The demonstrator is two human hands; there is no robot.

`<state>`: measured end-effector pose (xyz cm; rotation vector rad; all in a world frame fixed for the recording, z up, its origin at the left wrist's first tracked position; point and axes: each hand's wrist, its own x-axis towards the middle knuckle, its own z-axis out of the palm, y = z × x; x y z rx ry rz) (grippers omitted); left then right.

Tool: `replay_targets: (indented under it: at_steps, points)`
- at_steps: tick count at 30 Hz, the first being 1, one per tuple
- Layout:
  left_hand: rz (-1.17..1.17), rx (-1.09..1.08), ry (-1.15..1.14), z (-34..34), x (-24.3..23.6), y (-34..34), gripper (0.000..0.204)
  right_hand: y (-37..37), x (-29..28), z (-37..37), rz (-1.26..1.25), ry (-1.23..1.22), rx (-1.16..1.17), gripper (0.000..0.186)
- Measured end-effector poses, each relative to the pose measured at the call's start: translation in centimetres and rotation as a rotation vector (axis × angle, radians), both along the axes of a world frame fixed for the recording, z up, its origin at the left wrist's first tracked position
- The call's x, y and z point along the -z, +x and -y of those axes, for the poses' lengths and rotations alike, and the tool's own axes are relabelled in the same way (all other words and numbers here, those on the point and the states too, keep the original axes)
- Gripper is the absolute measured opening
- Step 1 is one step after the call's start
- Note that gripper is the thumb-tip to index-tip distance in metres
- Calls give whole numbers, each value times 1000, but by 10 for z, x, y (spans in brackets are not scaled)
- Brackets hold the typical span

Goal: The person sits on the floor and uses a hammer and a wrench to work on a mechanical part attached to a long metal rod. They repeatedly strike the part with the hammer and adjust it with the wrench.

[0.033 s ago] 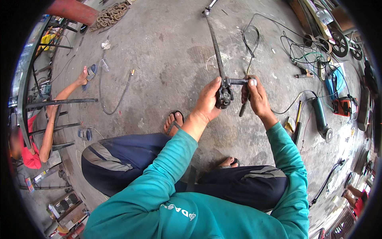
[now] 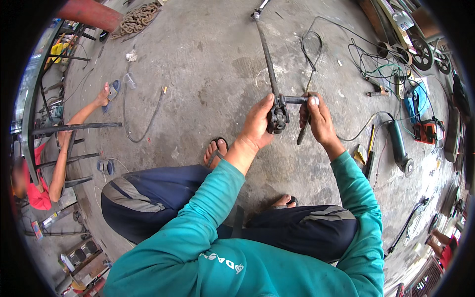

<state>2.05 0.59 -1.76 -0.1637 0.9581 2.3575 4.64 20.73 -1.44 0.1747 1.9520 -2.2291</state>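
Both hands (image 2: pixel 257 123) (image 2: pixel 319 121) grip metal fitting (image 2: pixel 278 116).

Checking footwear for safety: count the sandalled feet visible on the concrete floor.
3. The person's left foot is below the left hand, their right foot peeks out by the right knee, and another person's foot is far left. More may be hidden.

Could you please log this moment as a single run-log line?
left hand: grips black fitting on long metal rod | right hand: holds short cross-bar | concrete floor: angle grinder, cables
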Motion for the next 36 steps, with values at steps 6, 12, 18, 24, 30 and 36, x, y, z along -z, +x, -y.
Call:
replay_targets:
  at_steps: [6,12,18,24,30,36]
  points:
    - [28,-44,15,1,-40,-19,49,-15,-32,13,-45,-29,20,45]
    - [-59,51,-94,6,-33,-19,53,-12,-25,19,-37,51,58,44]
    - [-100,42,-173,10,2,-1,53,4,-11,26,352,-81,100,49]
    - [-100,55,-189,21,32,8,55,1,-18,22,775,-276,4,55]
    - [-79,54,-231,18,32,8,54,14,5,26,495,-155,58,50]
    - [-68,40,-225,18,24,6,56,18,15,24,395,-214,106,47]
